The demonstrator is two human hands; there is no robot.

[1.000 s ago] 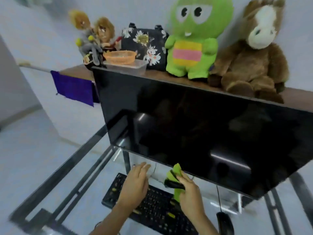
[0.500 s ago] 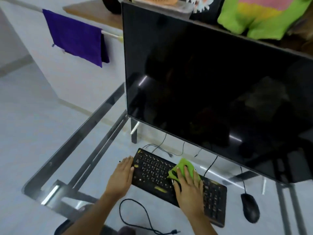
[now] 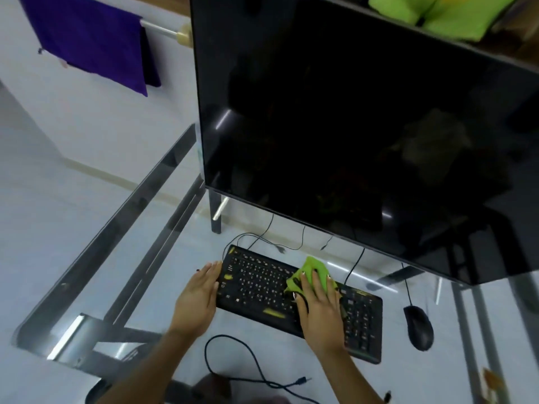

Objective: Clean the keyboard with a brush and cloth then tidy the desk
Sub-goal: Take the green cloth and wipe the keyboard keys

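Left hand [image 3: 199, 293] flat, palm down, fingers straight and together, fingertips at the left end of the keyboard [image 3: 262, 284]; right hand [image 3: 319, 304] palm down, fingers spread, pressing the green cloth [image 3: 313, 266] onto the keys; both forearms bare, reaching in from the bottom edge, converging slightly toward the hands.

keyboard [image 3: 262, 284] is black with yellow marks on some keys, cloth [image 3: 316, 271] is bright lime green, mouse [image 3: 418, 328] black, monitor [image 3: 364, 126] glossy black, towel [image 3: 87, 42] deep purple.
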